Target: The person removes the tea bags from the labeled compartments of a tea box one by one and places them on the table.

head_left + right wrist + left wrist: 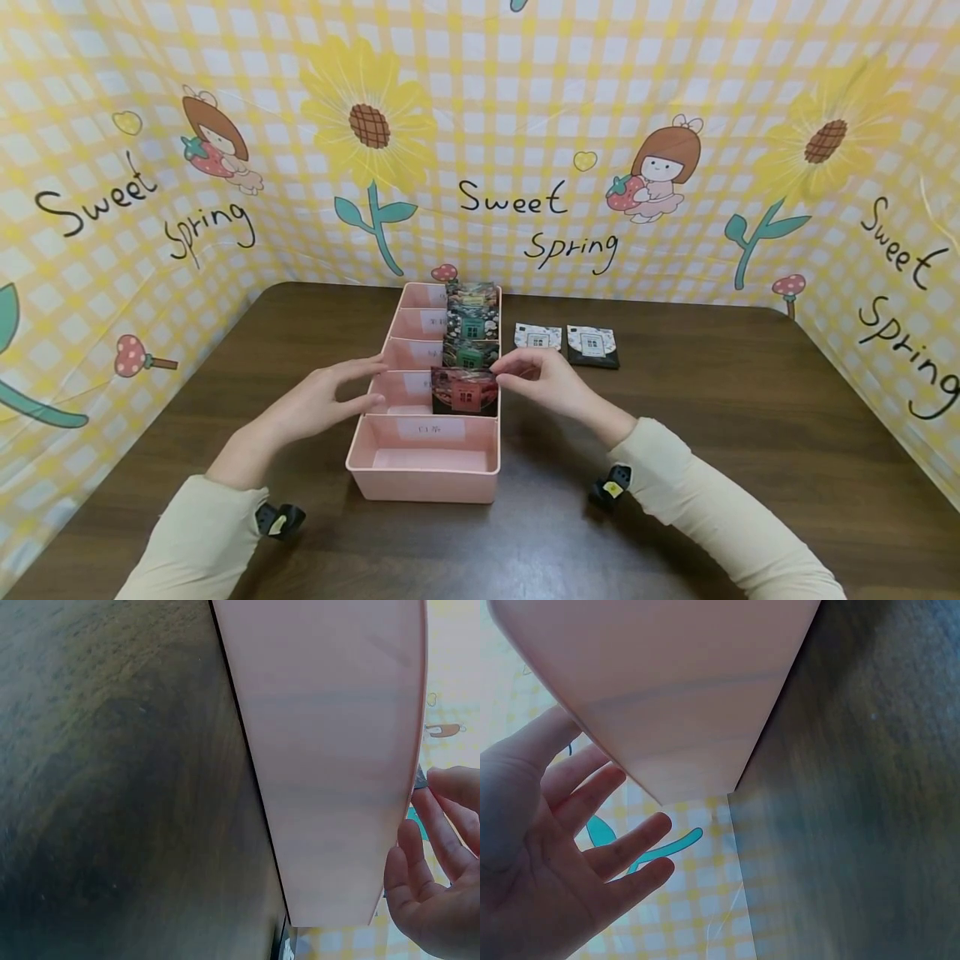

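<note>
A long pink box split into several compartments sits on the table. My right hand is at its right rim and pinches the upper right corner of a red and black tea sachet. That sachet stands in the compartment second from the front; a dark corner of it shows between thumb and finger in the right wrist view. My left hand rests at the left rim with fingers spread, also seen as a hand beside the box wall. Behind stand a green sachet and a teal-labelled sachet.
Two white and black sachets lie on the table right of the box. The front compartment carries a paper label. A checked cloth hangs around the brown table.
</note>
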Available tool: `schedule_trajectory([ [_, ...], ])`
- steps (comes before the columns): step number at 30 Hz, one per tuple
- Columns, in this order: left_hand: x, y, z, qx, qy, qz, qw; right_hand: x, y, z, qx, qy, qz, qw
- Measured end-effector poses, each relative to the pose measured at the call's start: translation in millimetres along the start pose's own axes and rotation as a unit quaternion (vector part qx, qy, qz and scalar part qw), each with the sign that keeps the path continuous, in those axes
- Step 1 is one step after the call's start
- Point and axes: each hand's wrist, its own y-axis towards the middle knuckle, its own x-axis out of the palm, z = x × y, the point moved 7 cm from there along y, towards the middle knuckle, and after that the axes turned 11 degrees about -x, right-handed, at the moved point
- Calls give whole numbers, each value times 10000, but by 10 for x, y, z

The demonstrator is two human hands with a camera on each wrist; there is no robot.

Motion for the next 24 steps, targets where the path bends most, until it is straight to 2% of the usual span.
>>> schedule_trajectory([
  [12, 1, -12, 20, 65, -24, 36, 10000, 47, 28, -27, -395, -481, 231, 9978],
  [24, -1, -1, 7, 28, -23, 40, 10000, -14, 11, -124, -330, -770, 814, 9932],
])
